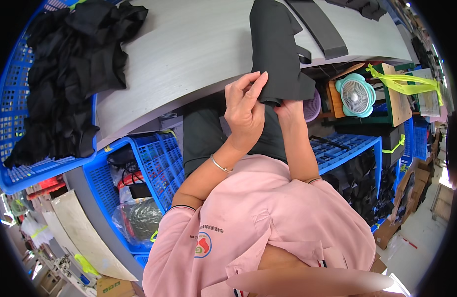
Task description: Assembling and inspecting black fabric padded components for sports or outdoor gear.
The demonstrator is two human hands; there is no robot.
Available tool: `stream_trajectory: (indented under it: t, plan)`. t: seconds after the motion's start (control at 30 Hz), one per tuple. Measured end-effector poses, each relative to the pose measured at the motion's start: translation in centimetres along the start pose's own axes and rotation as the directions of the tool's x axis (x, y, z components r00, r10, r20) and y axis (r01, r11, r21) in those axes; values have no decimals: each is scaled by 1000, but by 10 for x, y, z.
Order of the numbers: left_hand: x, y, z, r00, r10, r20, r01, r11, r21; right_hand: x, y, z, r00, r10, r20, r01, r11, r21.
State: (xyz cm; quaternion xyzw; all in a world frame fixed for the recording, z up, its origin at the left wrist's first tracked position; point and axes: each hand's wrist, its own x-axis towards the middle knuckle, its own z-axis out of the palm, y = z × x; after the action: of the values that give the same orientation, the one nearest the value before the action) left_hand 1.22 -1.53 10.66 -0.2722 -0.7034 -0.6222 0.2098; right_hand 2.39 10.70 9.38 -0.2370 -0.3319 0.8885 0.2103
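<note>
A black fabric piece (276,54) with a small loop on its right side reaches from the grey-white table (184,47) over the near edge toward me. My left hand (245,110) is closed at its left edge, thumb and forefinger pinched together against the cloth. Under the near end of the same piece, my right hand (290,110) has hold of it; the cloth covers most of its fingers. Beside the fabric, farther right, lies a flat dark grey strip (320,29).
A heap of black fabric pieces (75,64) fills a blue basket (8,148) at the left. Below it stands a blue crate (107,198) with bagged things. To the right are a teal fan (356,95), a purple basket (313,106) and a blue plastic rack (355,143).
</note>
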Motion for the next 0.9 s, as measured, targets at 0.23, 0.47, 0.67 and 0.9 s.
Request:
stream_trajectory:
  t: [0.23,0.47,0.67,0.9]
  plan:
    - [-5,1,-4,999,-38,11,38,999,-30,2,5,-2,998,0,-62,0,1000,-2]
    - [-11,-7,-10,997,-53,52,54,998,-14,7,15,-16,1000,24,7,-24,1000,-12]
    - [-20,-17,-22,987,-152,48,154,987,-53,20,47,-20,995,52,-82,-48,998,44]
    - [-35,-71,-42,895,-439,-79,442,897,27,22,29,-16,858,-102,503,513,170,-841]
